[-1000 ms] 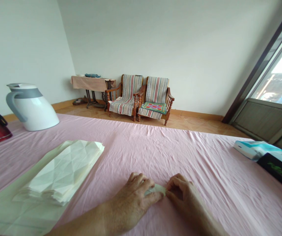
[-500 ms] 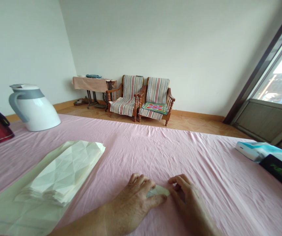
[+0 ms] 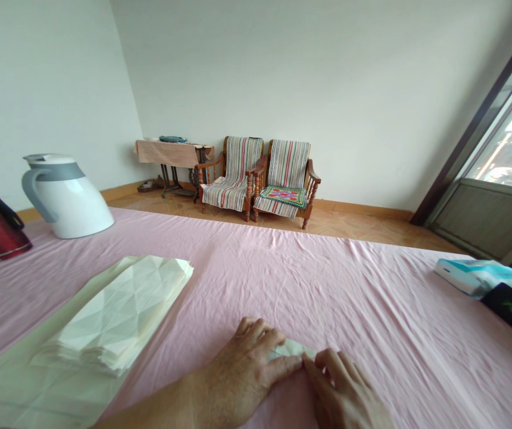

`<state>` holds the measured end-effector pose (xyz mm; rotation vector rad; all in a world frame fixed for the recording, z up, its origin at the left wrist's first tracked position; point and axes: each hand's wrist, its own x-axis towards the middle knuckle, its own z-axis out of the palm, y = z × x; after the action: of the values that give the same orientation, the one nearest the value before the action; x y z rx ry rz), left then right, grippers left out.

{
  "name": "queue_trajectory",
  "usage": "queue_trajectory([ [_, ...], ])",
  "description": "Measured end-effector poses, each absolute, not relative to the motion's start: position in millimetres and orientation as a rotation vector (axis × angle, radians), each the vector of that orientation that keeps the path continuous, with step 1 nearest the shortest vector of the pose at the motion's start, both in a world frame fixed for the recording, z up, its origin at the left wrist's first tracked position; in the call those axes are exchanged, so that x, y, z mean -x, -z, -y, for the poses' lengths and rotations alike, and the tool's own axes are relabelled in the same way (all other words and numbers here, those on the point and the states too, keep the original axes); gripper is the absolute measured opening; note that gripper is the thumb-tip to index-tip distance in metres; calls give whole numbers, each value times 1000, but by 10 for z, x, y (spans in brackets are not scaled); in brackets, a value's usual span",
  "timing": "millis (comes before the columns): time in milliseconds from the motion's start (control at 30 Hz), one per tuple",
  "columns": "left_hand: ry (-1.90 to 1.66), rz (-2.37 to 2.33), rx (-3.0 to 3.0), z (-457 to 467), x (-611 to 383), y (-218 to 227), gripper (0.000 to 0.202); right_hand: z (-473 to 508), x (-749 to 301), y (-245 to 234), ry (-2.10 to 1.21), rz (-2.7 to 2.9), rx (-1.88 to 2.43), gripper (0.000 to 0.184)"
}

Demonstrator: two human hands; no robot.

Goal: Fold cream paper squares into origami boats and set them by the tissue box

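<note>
Holding the paper piece (image 3: 295, 347) down between five and six o'clock: left hand (image 3: 249, 370), thumb and forefinger narrow around it. Right hand (image 3: 344, 384) just shifted toward six, fingers bunched at the paper's three-o'clock end; can't tell if pinching. Both hands seemingly work it. Looks pale, creased, partly hidden.

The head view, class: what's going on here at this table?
A person has both bare hands at a small, pale, creased paper piece on a wrinkled pink tablecloth. The left hand rests over its left part, while the right hand is at its right end. Off to the left lies a stack of creased, cream-coloured paper sheets, with a white-and-grey jug standing beyond it.
</note>
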<state>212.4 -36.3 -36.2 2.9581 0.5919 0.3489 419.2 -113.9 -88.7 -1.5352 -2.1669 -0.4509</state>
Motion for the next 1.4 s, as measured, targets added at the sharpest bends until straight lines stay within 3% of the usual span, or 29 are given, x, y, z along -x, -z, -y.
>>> queue_trajectory([
  [333,-384,-583,-2960,366,-2129,347,44,1153,-4204,814,667,2186,1593,41],
  [700,-357,-604,-2976,367,-2120,363,41,1107,-4239,882,686,2078,1647,35],
  [933,-337,-617,-2944,374,-2133,331,30,1161,-4214,731,705,2048,1494,53],
  [1167,-338,-613,-2927,375,-2136,334,35,1124,-4192,796,573,2131,1305,43],
  [1400,-546,-650,-2644,326,-2112,289,17,1104,-4101,814,660,2070,1353,33],
])
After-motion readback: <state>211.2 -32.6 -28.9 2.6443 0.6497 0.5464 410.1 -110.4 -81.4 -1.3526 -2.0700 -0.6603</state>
